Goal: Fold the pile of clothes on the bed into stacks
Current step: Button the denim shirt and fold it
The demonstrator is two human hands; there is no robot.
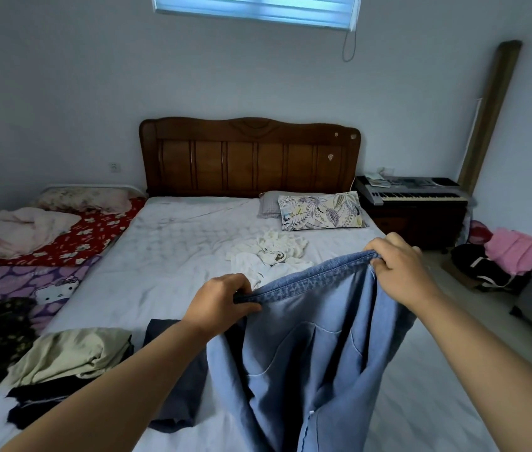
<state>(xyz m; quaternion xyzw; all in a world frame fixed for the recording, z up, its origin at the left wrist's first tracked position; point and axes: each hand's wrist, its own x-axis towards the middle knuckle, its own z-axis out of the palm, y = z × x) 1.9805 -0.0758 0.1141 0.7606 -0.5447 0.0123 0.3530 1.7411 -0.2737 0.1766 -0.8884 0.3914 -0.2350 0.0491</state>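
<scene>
Below, jeans (310, 353) legs cut off, hands (222, 301) gripping waistband

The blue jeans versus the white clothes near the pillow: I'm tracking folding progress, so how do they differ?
The blue jeans hang lifted, waistband gripped by the left hand and right hand; the white clothes lie crumpled on the bed, untouched. The jeans are spread out, the white clothes bunched. Neither is folded.

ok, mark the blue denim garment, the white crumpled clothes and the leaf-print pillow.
blue denim garment (317, 363), head view, on the hanging front panel.
white crumpled clothes (274, 252), head view, middle of the heap on the mattress.
leaf-print pillow (321, 210), head view, centre of its top face.
</scene>
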